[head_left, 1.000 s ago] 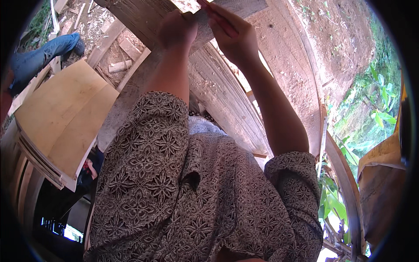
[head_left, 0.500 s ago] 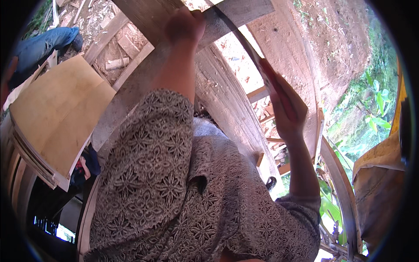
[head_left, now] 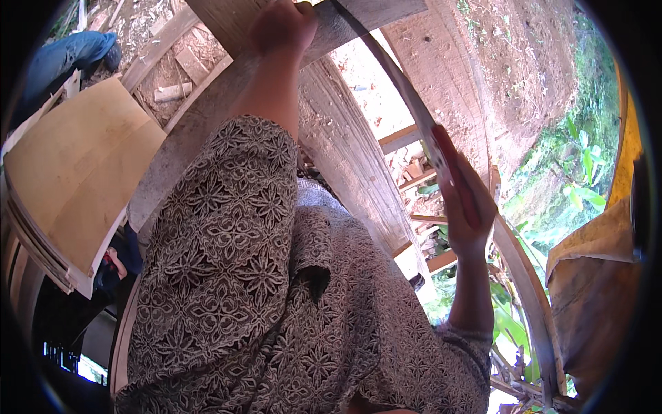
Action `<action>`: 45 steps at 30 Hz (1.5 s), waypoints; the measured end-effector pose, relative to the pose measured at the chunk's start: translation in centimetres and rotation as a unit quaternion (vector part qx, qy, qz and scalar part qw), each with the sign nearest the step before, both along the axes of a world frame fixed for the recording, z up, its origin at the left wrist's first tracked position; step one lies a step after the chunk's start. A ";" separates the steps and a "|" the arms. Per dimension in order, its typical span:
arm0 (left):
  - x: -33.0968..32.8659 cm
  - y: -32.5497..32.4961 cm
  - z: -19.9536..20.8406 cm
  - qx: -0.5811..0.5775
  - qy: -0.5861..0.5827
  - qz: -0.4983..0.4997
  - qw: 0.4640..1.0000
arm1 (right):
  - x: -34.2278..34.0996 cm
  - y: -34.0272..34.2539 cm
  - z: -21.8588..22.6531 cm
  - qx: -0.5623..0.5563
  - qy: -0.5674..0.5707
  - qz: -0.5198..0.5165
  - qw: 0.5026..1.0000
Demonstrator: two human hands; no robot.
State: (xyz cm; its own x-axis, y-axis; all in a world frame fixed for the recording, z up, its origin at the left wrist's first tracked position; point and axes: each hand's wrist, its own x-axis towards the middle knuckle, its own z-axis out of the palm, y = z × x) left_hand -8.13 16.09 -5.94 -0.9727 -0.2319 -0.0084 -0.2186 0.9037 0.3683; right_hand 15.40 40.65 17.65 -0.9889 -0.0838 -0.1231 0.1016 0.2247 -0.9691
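Note:
My right hand (head_left: 472, 203) is wrapped around the red handle of a handsaw (head_left: 403, 86). The saw's long, thin blade slants up and left to a grey wooden board (head_left: 376, 19) at the top, where its far end passes out of the picture. My left hand (head_left: 281, 27) is closed at the edge of this board, beside a darker plank (head_left: 219, 24) that meets it at an angle. The back of the hand hides most of its fingers. Below both boards, a broad, rough plank (head_left: 352, 148) runs down toward my body.
Stacked plywood sheets (head_left: 83, 172) stand at the left. Another person's jeans-clad leg (head_left: 65, 62) shows behind them, and a second person's arm (head_left: 118, 262) lower down. Wood offcuts (head_left: 192, 65) litter the ground. Plants (head_left: 583, 165) and a brown-yellow tarp (head_left: 593, 297) are at the right.
My right hand has drawn the saw down and slightly right, toward me. The left hand keeps its place at the board, while the whole view has shifted a little.

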 end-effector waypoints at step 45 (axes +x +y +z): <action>0.3 0.6 0.0 0.013 -0.046 0.005 0.999 | 0.2 -1.0 0.1 0.102 -0.088 -0.066 0.989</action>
State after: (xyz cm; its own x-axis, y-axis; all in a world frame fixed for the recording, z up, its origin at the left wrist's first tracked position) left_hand -7.85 16.69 -5.97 -0.9653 -0.2396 -0.1035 -0.2609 0.8916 0.3701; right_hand 15.65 39.69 17.79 -0.9513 0.0887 -0.2953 0.3061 0.3874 -0.8696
